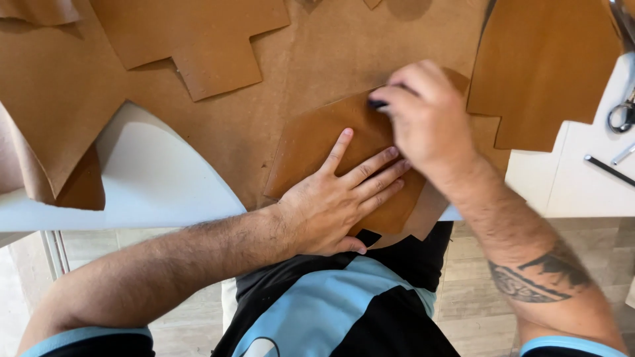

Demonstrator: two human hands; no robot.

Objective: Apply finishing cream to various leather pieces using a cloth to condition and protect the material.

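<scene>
While the left hand (337, 198) lies flat with fingers (370, 166) spread and released, palm down, it presses on the brown leather piece (311, 142), which rests on the large brown sheet (317, 53) near the table's front edge. The leather extends beyond the fingertips, toward the far side and the left. The right hand (426, 119) is clenched around a small dark tool (378, 104), whose tip touches the leather's far edge, just beyond the left fingertips. Other cut leather pieces (198, 39) lie farther back. Scissors (623, 112) rest on the white table (582, 178) at right, well apart.
</scene>
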